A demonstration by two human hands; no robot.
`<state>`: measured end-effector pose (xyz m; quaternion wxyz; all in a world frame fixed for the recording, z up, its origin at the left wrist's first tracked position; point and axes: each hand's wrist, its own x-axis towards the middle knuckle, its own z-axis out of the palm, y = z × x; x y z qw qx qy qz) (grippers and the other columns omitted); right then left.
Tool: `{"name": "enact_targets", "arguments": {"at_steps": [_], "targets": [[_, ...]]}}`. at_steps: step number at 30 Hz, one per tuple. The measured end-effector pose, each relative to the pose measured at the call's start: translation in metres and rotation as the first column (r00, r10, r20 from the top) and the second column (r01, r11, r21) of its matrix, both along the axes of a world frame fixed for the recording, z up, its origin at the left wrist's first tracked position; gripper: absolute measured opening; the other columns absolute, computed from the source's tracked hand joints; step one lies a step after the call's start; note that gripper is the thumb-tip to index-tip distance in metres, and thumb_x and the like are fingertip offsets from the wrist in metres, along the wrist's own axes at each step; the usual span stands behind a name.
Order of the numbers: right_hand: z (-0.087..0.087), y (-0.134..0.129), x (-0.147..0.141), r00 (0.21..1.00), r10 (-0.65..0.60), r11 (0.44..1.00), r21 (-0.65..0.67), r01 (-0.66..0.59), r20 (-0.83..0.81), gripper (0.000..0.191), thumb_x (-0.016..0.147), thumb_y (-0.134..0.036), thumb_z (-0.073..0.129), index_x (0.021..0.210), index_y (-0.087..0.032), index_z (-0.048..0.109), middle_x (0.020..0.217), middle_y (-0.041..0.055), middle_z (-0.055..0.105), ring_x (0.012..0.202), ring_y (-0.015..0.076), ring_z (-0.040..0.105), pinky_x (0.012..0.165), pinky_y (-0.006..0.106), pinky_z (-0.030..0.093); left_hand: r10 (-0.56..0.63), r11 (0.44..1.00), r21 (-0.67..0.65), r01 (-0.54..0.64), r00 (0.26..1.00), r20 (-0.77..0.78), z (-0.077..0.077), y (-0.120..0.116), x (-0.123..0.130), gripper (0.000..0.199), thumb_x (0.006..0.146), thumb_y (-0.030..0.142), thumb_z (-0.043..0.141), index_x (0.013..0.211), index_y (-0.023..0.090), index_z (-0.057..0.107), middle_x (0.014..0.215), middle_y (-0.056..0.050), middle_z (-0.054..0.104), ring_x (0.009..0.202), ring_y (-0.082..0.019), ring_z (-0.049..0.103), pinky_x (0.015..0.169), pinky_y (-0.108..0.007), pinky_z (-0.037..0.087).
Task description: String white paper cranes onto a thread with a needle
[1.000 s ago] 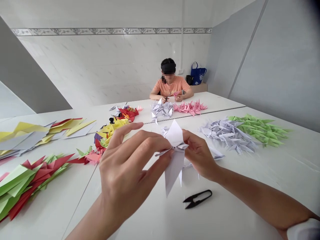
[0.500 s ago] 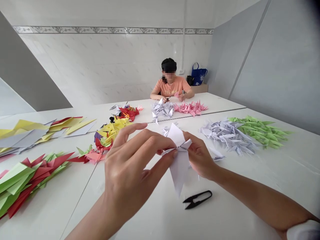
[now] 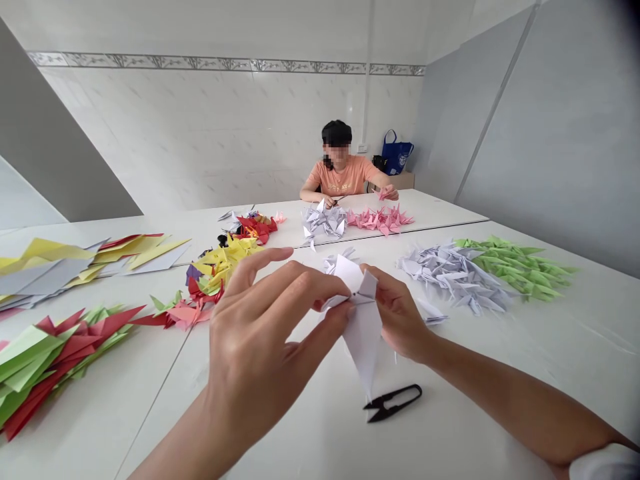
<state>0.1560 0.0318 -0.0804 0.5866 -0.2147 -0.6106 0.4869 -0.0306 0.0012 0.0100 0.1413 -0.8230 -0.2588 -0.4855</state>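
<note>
A folded white paper piece (image 3: 363,333) is held up over the table between both hands, one long point hanging down. My left hand (image 3: 273,320) pinches its left side between thumb and fingers, with the index fingertip near its centre. My right hand (image 3: 403,310) grips the right side, its fingers partly hidden behind the paper. Black thread snips (image 3: 395,402) lie on the white table (image 3: 310,427) just below the paper. Behind the hands, a few white folded pieces (image 3: 340,259) are partly covered.
White (image 3: 450,273) and green folded pieces (image 3: 520,267) lie at right. Green and red strips (image 3: 65,353), yellow and white paper (image 3: 75,263), and yellow cranes (image 3: 227,257) lie at left. Across the table sits a person (image 3: 343,173) behind white and pink pieces (image 3: 383,220).
The white paper's upper right flap has opened wider and turned, with both hands still on it. Across the table, the person's hand has moved outward with a pink piece above the pink pile.
</note>
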Motion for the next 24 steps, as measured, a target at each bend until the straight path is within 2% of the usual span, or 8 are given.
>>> {"name": "enact_targets", "arguments": {"at_steps": [11, 18, 24], "targets": [[0.0, -0.0023, -0.0003, 1.0, -0.026, 1.0, -0.007, 0.026, 0.014, 0.019, 0.09, -0.037, 0.071, 0.083, -0.023, 0.06, 0.082, -0.0003, 0.046, 0.072, 0.0141, 0.04, 0.06, 0.027, 0.033, 0.004, 1.0, -0.013, -0.004, 1.0, 0.018, 0.0, -0.0017, 0.0001, 0.013, 0.086, 0.015, 0.071, 0.085, 0.025, 0.063, 0.069, 0.008, 0.067, 0.058, -0.011, 0.06, 0.1, -0.04, 0.054], [0.0, -0.0038, -0.0009, 1.0, 0.008, 1.0, 0.019, -0.008, -0.022, 0.01, 0.094, -0.03, 0.069, 0.088, -0.024, 0.063, 0.083, -0.001, 0.047, 0.072, 0.0132, 0.04, 0.06, 0.027, 0.032, 0.002, 1.0, -0.012, -0.002, 1.0, 0.018, -0.0006, 0.0001, 0.0001, 0.011, 0.086, 0.015, 0.071, 0.086, 0.024, 0.064, 0.068, 0.008, 0.064, 0.064, -0.012, 0.065, 0.099, -0.038, 0.055], [0.0012, -0.004, -0.0018, 0.999, -0.034, 0.998, 0.044, 0.035, -0.034, 0.015, 0.094, -0.031, 0.069, 0.083, -0.024, 0.061, 0.08, -0.0014, 0.045, 0.07, 0.0135, 0.038, 0.059, 0.027, 0.03, -0.008, 0.999, -0.052, 0.01, 0.999, 0.039, -0.001, -0.0005, 0.001, 0.012, 0.088, 0.016, 0.07, 0.088, 0.027, 0.064, 0.069, 0.009, 0.066, 0.059, -0.012, 0.061, 0.099, -0.04, 0.054]]}}
